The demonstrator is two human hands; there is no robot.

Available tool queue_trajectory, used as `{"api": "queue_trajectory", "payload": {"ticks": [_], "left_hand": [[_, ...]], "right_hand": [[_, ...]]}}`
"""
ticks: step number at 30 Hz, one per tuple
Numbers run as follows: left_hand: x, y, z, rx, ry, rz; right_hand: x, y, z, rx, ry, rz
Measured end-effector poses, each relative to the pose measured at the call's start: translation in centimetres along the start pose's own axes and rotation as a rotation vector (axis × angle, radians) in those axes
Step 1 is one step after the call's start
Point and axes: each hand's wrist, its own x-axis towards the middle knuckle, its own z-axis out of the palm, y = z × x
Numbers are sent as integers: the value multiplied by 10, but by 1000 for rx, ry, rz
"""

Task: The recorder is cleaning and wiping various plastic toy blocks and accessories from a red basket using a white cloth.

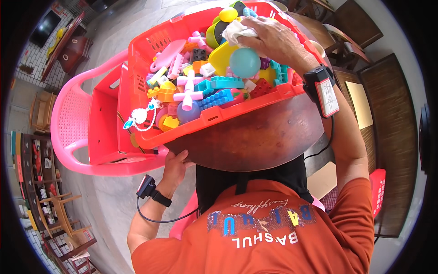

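A red plastic basket (212,118) full of toys sits on a brown tabletop (253,137) with a rounded edge. Over its far right part, my right hand (270,34) is closed on a crumpled white cloth (237,32). The cloth is against a green toy (214,34) with dark parts; their contact is partly hidden. Just below the hand are a teal ball (245,62) and a yellow piece (220,56). My left hand (176,164) holds the near left edge of the tabletop, thumb on top, other fingers mostly hidden.
Left of the basket, a pink plastic chair (73,113) bears an open red box (106,120). A beaded ornament (140,114) hangs over the basket's left rim. Building blocks (226,82) fill the basket. Cables run from both wrist devices. Wooden furniture (390,144) stands at right.
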Motion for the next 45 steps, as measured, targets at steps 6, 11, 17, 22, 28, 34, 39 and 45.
{"api": "queue_trajectory", "payload": {"ticks": [6,11,17,22,28,34,39,45], "left_hand": [[-1,8,-3,12,-25,40],[3,7,-14,39,-69,26],[3,6,-13,43,-40,46],[-2,4,-21,72,31,27],[-7,-2,-31,101,123,-38],[-63,-36,-75,626,250,-321],[-127,-74,-107,1165,-58,-659],[-146,-66,-78,1098,28,-877]], "right_hand": [[-8,-7,-7,27,-130,-49],[-13,-10,-8,54,-214,-47],[-15,5,0,111,-143,-60],[-8,8,-14,238,-22,-29],[0,25,-7,392,108,3],[6,21,8,323,161,-148],[5,22,5,342,188,-273],[2,36,-10,394,143,-195]]}}
